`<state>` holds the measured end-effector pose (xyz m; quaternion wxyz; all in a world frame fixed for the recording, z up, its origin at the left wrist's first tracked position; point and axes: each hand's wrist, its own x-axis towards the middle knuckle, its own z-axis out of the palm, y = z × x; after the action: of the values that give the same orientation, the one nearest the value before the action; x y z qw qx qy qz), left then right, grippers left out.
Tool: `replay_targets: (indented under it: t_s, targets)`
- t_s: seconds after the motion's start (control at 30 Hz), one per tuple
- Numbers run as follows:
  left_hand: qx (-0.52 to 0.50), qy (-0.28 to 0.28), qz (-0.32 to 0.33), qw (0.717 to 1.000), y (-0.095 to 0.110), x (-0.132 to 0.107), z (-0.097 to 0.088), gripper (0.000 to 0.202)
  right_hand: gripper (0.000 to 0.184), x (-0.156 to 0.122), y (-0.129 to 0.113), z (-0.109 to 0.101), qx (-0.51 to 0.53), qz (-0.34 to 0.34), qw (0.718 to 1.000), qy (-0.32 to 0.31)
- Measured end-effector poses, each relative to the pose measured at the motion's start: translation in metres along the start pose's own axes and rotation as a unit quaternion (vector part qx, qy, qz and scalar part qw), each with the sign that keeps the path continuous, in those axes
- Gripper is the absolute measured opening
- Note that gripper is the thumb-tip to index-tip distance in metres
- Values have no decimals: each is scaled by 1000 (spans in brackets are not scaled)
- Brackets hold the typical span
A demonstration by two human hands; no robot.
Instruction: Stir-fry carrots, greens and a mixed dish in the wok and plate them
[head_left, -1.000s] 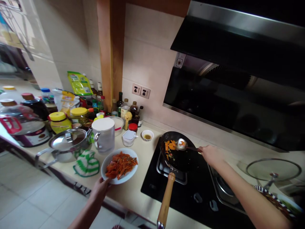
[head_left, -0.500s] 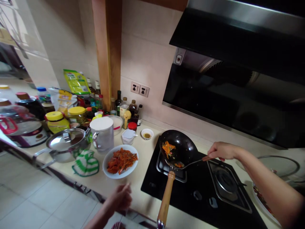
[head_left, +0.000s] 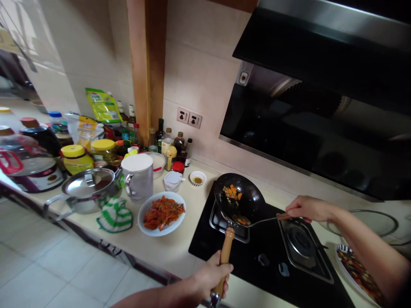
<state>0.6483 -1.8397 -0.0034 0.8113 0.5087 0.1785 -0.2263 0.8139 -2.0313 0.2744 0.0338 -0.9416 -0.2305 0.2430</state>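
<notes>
My left hand [head_left: 214,273] is wrapped round the wooden handle [head_left: 227,244] of a black wok [head_left: 253,199], which sits on the left burner. In my right hand [head_left: 306,208] is the wooden end of a long metal spatula [head_left: 263,221]. Its head lies low inside the wok among some orange slices. More orange pieces and bits of seasoning [head_left: 232,192] stick to the wok's far left side. Left of the stove, a white plate [head_left: 182,222] carries a heap of cooked orange slices [head_left: 163,211].
A small striped bowl [head_left: 198,173], a lidded pitcher [head_left: 139,179], a green-striped cloth [head_left: 115,216] and a steel pot [head_left: 86,203] stand left. Bottles and jars line the wall. At right are a patterned plate of food [head_left: 356,269] and a glass lid [head_left: 366,220]. The range hood [head_left: 308,98] overhangs the stove.
My left hand has moved right from beside the white plate and taken hold of the wok handle. The orange pieces in the wok have shifted slightly. My right hand keeps the spatula.
</notes>
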Motion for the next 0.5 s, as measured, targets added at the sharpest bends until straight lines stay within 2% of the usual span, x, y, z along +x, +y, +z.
replay_targets:
  t_s: [0.13, 0.27, 0.33, 0.4, 0.5]
  targets:
    - [15, 22, 2, 1000, 5, -7, 5, 39, 25, -2, -23, -26, -72, 79, 994, -10]
    - [24, 31, -7, 999, 5, -6, 6, 35, 22, 18, -60, -41, -141, 139, 980, -31]
    - [21, 29, -7, 999, 4, -4, 5, 32, 26, 32, -72, -38, -145, 135, 980, -25]
    - [16, 24, -2, 1000, 3, -3, 5, 29, 30, 42, -77, -31, -135, 105, 985, 8]
    - [15, 26, -3, 1000, 3, -4, 5, 24, 32, 45, -69, -23, -115, 59, 990, 58]
